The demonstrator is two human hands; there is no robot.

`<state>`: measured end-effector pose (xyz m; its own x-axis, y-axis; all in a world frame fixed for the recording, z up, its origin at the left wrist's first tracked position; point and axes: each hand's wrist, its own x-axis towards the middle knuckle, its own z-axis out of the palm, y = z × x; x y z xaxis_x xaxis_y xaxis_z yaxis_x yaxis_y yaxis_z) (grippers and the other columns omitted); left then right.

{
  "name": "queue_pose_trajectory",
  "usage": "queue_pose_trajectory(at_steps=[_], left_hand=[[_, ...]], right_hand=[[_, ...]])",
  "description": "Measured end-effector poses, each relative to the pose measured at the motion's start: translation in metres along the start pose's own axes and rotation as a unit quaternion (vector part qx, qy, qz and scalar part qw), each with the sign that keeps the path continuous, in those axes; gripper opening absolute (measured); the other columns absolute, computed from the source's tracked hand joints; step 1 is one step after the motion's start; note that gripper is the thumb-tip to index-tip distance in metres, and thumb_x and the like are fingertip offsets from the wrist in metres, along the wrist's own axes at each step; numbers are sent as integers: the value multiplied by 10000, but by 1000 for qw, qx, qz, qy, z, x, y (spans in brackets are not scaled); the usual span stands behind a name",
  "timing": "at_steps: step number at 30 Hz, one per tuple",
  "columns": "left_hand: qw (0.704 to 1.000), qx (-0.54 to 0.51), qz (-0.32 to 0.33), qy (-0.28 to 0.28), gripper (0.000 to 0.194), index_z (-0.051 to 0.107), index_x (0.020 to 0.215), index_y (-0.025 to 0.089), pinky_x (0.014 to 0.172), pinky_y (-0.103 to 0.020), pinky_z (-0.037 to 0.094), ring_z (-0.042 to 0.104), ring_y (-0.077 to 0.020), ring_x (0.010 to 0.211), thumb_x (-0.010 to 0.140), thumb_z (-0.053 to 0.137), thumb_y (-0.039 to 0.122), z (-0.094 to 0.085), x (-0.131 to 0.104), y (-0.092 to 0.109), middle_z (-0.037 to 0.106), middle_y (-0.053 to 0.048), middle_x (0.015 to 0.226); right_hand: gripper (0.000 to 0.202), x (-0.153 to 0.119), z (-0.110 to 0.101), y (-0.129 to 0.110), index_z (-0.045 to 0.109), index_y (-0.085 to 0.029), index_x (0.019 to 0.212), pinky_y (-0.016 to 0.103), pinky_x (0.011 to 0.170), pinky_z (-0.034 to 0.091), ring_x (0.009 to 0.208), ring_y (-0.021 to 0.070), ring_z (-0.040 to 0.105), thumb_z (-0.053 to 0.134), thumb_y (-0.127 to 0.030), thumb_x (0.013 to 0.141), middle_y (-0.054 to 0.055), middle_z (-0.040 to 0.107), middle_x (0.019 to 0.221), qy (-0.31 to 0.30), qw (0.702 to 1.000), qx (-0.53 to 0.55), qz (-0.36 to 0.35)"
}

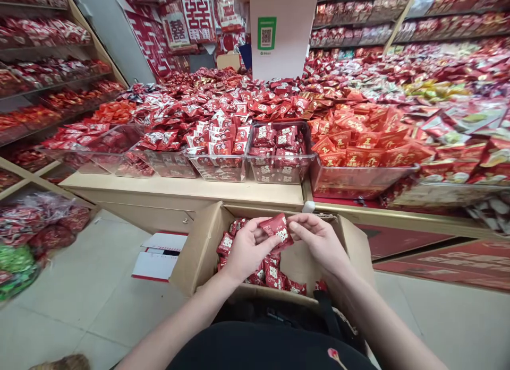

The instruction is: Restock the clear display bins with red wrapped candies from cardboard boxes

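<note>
Over an opened cardboard box (198, 248), my left hand (244, 250) is closed around a dark red candy packet (275, 227) with white characters printed on it. Thumb and fingers of my right hand (319, 241) pinch at the packet's right edge. More red packets of the same look (274, 274) lie inside the box, mostly on its left side and along the near wall. My left hand and forearm cover part of that pile. Bare cardboard bottom shows under my right hand.
Beyond the box, a counter (183, 192) carries clear bins; one bin (279, 171) holds matching dark red packets, another orange-red packets (362, 152). A white sign with a QR code (266, 35) rises behind. Stocked shelves (48, 78) stand left, and a white carton (157, 258) lies on the floor.
</note>
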<state>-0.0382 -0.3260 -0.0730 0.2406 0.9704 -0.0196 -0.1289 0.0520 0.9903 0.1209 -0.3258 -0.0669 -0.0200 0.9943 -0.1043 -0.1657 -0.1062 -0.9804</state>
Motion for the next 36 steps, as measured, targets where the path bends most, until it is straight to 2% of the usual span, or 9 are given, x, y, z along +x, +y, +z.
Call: queue_pose_trajectory(at_steps=[3, 6, 9, 12, 16, 24, 28, 32, 36], left_hand=[[966, 208, 150, 34, 256, 560, 990, 182, 884, -381, 454, 594, -198, 968, 738, 597, 169, -7, 1, 1, 642, -79, 1038], [873, 362, 328, -5, 254, 589, 956, 215, 928, -402, 414, 520, -190, 1068, 752, 531, 75, -11, 2, 4, 598, -62, 1112], [833, 402, 379, -18, 299, 608, 911, 232, 970, -444, 360, 379, -227, 1203, 738, 486, 20, -9, 1, 8, 462, -53, 1274], [892, 328, 309, 17, 388, 559, 1051, 247, 1028, -477, 260, 263, -265, 1275, 740, 469, 32, -5, -2, 11, 285, -49, 1401], [995, 50, 88, 22, 404, 391, 1200, 226, 890, -370, 434, 521, -215, 1074, 808, 463, 156, -1, 0, 10, 521, -95, 1213], [995, -53, -65, -52, 367, 518, 1027, 176, 757, -232, 448, 570, -120, 815, 689, 659, 153, -18, 12, 22, 626, -33, 913], [970, -209, -127, 6, 180, 517, 853, 184, 706, -244, 452, 569, -102, 720, 719, 637, 181, -9, 14, 29, 621, -1, 798], [940, -314, -128, 36, 170, 462, 780, 188, 663, -218, 439, 554, -77, 669, 732, 625, 180, 9, 17, 25, 596, 25, 739], [971, -230, -64, 22, 163, 490, 869, 193, 660, -233, 446, 561, -98, 716, 754, 600, 226, 10, 25, 25, 590, -6, 840]], right_hand=[[344, -4, 5, -4, 553, -189, 942, 214, 465, 421, 539, 89, 501, 562, -461, 733, -12, 563, 687, 3, 999, 11, 37], [354, -7, 11, -8, 537, -180, 964, 225, 495, 435, 559, 97, 527, 533, -466, 756, 0, 578, 692, -65, 992, 70, 81], [291, -6, 12, -10, 552, -170, 921, 242, 590, 464, 602, 95, 560, 637, -348, 707, 9, 609, 756, -85, 990, 92, 67], [283, -1, 8, -8, 544, -176, 920, 271, 611, 484, 622, 110, 575, 649, -316, 698, 21, 622, 803, -68, 993, 88, 41], [238, 2, 5, -1, 550, -186, 903, 287, 702, 484, 772, 146, 588, 632, -304, 714, 39, 626, 877, -45, 998, -29, -40], [197, 2, 5, 0, 613, -183, 891, 306, 726, 488, 785, 175, 595, 573, -322, 757, 58, 646, 859, -62, 976, -182, -101], [421, 1, 18, -8, 491, -228, 1099, 292, 746, 494, 856, 172, 590, 633, -295, 709, 50, 616, 981, -25, 990, -77, -114], [312, 4, 35, -5, 499, -200, 1030, 298, 761, 492, 850, 173, 594, 571, -337, 759, 52, 626, 948, 28, 996, -23, -82], [352, 21, 28, -20, 457, -197, 1064, 307, 730, 501, 857, 185, 598, 565, -346, 763, 75, 624, 974, 40, 992, -55, -110]])
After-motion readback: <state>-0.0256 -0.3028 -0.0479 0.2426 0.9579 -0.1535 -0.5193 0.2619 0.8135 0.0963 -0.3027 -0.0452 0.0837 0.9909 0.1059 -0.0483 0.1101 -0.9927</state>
